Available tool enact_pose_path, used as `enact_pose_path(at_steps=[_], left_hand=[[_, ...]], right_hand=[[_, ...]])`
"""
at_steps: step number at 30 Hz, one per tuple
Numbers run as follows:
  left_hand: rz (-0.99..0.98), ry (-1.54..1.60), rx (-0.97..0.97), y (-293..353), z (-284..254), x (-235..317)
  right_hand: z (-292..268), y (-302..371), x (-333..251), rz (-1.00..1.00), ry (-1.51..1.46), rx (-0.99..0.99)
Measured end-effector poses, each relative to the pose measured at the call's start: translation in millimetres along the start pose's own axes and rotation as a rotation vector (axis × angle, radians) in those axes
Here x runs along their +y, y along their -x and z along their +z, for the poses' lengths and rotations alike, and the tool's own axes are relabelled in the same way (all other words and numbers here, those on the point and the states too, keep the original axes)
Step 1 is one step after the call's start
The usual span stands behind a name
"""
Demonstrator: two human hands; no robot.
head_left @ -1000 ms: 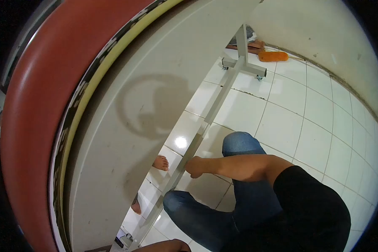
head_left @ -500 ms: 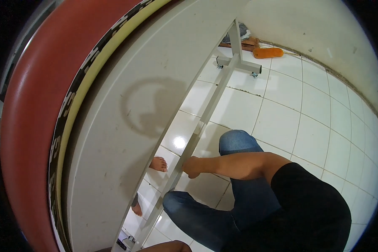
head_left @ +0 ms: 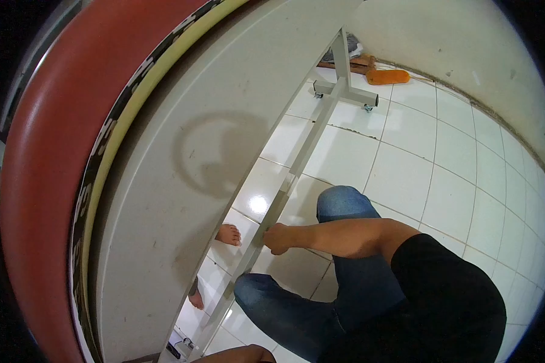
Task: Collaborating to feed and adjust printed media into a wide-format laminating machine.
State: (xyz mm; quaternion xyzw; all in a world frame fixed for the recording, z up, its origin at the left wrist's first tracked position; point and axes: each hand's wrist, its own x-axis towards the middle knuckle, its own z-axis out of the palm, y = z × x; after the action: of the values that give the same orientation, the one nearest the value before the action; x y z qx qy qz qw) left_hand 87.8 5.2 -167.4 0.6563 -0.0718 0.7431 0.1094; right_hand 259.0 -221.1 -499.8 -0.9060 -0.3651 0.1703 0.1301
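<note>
My right hand [head_left: 277, 238] is closed, its curled fingers at the side of the long grey metal crossbar [head_left: 313, 140] of a wheeled stand. What the fingers hold, if anything, is hidden. My right forearm reaches in over my bent knee in blue jeans [head_left: 343, 204]. Part of my left arm [head_left: 243, 354] shows at the lower edge, running toward the bar's near end, with the hand itself out of view. Above the bar, a large pale panel [head_left: 145, 242] slants across the left side.
A thick red padded rim [head_left: 39, 181] with a yellow edge [head_left: 113, 142] curves along the left. Another person's bare foot [head_left: 228, 235] shows beyond the bar. An orange object [head_left: 387, 77] lies by the wall, near the stand's caster foot [head_left: 363, 97]. White tiles [head_left: 399, 163] cover the floor.
</note>
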Motion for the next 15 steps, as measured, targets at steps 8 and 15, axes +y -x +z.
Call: enact_pose_path(at_steps=[8,15], left_hand=[[-0.006,-0.016,0.006,-1.0,0.3,2.3],[0.008,0.016,0.004,-0.3,-0.6,-2.3]], right_hand=[[-11.3,10.9,-6.8,-0.023,-0.061,0.046],[-8.5,4.7,-5.7,0.009,-0.045,-0.043]])
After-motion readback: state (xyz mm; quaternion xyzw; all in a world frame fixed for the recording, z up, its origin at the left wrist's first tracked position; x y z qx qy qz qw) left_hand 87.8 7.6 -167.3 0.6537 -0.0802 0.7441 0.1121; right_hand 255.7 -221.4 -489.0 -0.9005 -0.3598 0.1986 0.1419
